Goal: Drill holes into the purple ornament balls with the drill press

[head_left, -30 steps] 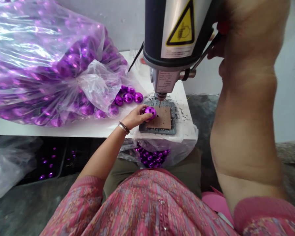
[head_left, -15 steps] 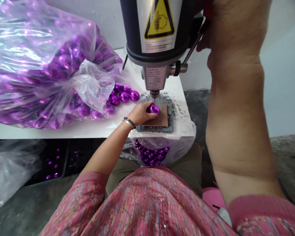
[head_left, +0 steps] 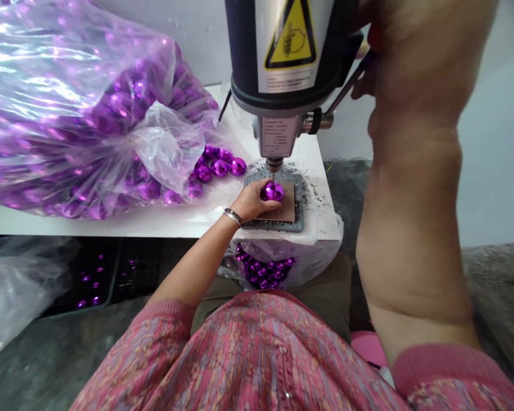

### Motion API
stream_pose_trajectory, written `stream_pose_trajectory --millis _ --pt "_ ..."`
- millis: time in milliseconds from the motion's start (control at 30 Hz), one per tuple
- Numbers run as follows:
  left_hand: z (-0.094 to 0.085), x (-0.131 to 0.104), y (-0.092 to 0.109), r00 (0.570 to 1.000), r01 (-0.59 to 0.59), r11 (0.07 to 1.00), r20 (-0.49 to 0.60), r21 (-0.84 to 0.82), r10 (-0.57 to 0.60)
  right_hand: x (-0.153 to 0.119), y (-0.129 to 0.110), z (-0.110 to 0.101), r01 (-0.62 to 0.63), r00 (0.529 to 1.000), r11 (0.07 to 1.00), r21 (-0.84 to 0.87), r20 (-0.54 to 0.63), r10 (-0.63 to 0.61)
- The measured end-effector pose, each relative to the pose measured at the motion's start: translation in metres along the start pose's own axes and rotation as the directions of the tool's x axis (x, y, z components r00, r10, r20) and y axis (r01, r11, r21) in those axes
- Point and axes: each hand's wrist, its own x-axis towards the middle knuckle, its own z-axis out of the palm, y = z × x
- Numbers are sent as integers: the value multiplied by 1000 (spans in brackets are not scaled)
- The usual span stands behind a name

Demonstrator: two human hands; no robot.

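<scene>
Purple bead point(head_left: 272, 191) sits pinched at the fingertips of the left hand point(head_left: 252, 201), pressed onto the brown pad point(head_left: 285, 210) on the white surface point(head_left: 163, 222), directly under the drill bit point(head_left: 273, 174) of the drill press point(head_left: 289, 63). Right hand point(head_left: 405, 51) is raised beside the machine head, closed around the lever point(head_left: 346, 85). One bead held, three loose beads point(head_left: 220, 167) lie at the mouth of one big clear bag point(head_left: 81, 108) full of them; it is round, faceted, shiny metallic purple.
</scene>
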Motion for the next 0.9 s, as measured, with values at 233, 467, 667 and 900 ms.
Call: stream_pose_trajectory --millis 233,467,667,900 --pt "6 2 -7 995 -35 994 -85 101 43 -91 6 -2 146 971 985 -87 -179 -159" --pt "7 0 -7 996 -26 995 -78 93 34 -116 37 9 243 921 959 -145 -274 -275" --pt "9 -1 -6 996 -10 996 -87 84 17 -123 51 16 295 892 947 -131 -319 -322" --pt "8 -2 -3 997 0 997 -75 73 6 -127 63 25 171 884 982 -79 -428 -189"
